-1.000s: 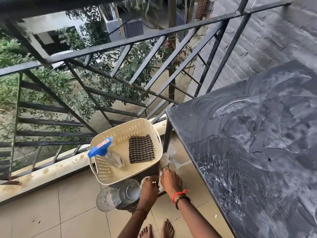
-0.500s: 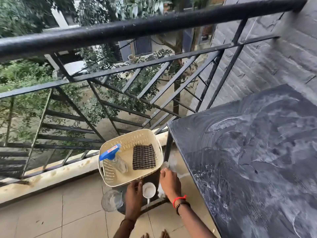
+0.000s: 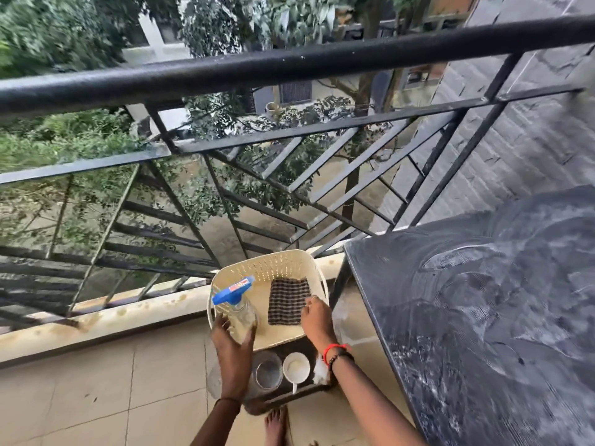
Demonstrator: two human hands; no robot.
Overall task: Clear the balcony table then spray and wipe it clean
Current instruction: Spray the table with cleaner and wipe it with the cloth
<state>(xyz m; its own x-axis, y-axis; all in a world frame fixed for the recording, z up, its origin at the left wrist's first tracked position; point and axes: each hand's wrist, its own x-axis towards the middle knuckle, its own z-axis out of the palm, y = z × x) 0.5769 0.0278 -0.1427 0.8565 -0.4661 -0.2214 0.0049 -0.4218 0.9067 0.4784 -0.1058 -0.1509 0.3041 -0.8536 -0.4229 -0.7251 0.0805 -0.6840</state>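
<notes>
Cream perforated plastic basket [image 3: 267, 267] sits on a low dark stand [image 3: 289, 398] between the black metal balcony railing [image 3: 289, 66] and the black table top [image 3: 483, 317], which is smeared with pale swirling streaks. On the basket's left side is a clear spray bottle with a blue trigger head [image 3: 234, 292]. The left hand [image 3: 231, 341] is wrapped round its lower body, fingers and thumb curled on either side. A brown checked cloth [image 3: 287, 300] lies flat on the right. The right hand [image 3: 317, 320] rests at its near right edge, though I cannot tell whether it pinches the cloth or merely touches it. On the stand just before the basket are a glass jar [image 3: 268, 370], a small white cup [image 3: 296, 365] and crumpled white paper [image 3: 320, 372], the paper partly hidden by the right wrist.
</notes>
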